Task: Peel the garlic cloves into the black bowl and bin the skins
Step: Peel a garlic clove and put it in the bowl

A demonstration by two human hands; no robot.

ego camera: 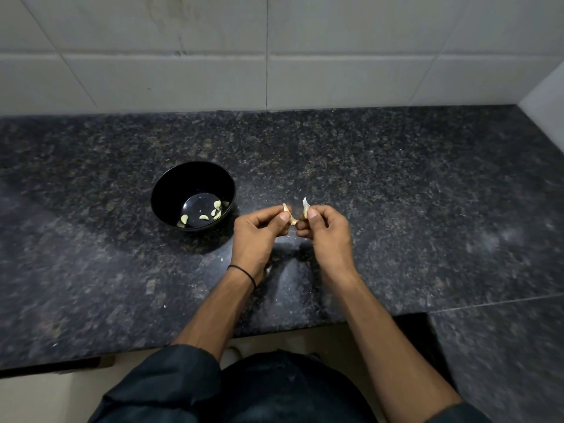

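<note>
Both hands are hovering over the counter [396, 209]. The left hand [259, 230] is pinching the clove [293, 221], fingers curled round it. The right hand [325, 233] is gripping a flap of skin [305, 204] between thumb and fingers. That looks like peeling, mid-clove. Left of the fingers and slightly beyond, the bowl [171, 190] is holding several peeled cloves [184, 219]. Next, I'd say: strip the rest, drop the clove leftward into the bowl, and keep the skin for a bin that isn't showing.
</note>
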